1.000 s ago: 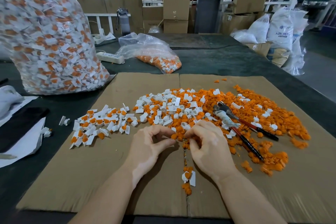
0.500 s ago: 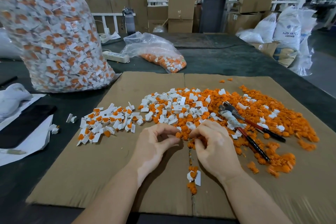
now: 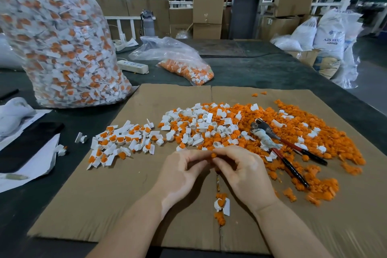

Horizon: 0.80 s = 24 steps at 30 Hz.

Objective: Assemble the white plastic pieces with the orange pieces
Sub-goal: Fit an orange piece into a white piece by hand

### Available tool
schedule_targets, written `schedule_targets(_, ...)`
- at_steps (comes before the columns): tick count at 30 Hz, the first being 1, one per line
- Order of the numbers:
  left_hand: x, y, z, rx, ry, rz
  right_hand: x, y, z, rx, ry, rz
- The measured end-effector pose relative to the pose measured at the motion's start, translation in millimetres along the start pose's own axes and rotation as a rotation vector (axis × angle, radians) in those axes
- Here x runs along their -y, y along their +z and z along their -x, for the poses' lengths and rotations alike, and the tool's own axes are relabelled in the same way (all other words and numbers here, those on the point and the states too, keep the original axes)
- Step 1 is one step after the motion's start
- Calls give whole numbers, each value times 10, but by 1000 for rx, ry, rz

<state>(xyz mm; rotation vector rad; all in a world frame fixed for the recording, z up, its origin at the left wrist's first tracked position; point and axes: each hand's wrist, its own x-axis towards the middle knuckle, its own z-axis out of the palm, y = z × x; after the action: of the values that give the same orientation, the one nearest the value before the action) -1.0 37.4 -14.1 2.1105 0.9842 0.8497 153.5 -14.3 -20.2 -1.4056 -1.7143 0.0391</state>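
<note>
White plastic pieces (image 3: pixel 196 123) sit heaped on the cardboard sheet (image 3: pixel 129 190), far of centre, mixed into the left edge of the orange pieces (image 3: pixel 297 136), which spread over the sheet's right half. Assembled white-and-orange units (image 3: pixel 121 142) lie in a looser cluster on the sheet's left part. One more assembled unit (image 3: pixel 222 205) lies near the sheet's front edge on the centre seam, between the two forearms.

Left hand (image 3: pixel 180 172) and right hand (image 3: pixel 245 172) meet fingertip to fingertip over the sheet's centre, just near of the heap. Right hand fingers are curled, pinching a small orange piece (image 3: pixel 213 155). Left hand fingers are curled toward the same spot; what it grips, if anything, is hidden, so cannot tell.

Red-and-black-handled pliers (image 3: pixel 282 148) lie on the orange pieces, right of the hands. Big clear bag (image 3: pixel 60 44) of assembled units stands beyond the sheet's far-left corner. Smaller bag (image 3: pixel 180 63) of parts and a white power strip (image 3: pixel 134 66) lie on the table beyond the sheet's far edge. Black phone (image 3: pixel 27 144) lies on papers left of the sheet.
</note>
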Motion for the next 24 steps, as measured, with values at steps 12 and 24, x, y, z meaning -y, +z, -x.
schedule_targets(12, 239, -242, -263, -255, -266, -125, -48, 5, -7, -131, 20, 62)
schedule_targets(24, 273, -240, -396, -310, -228, -519, -60, 19, -19, -155, 34, 132)
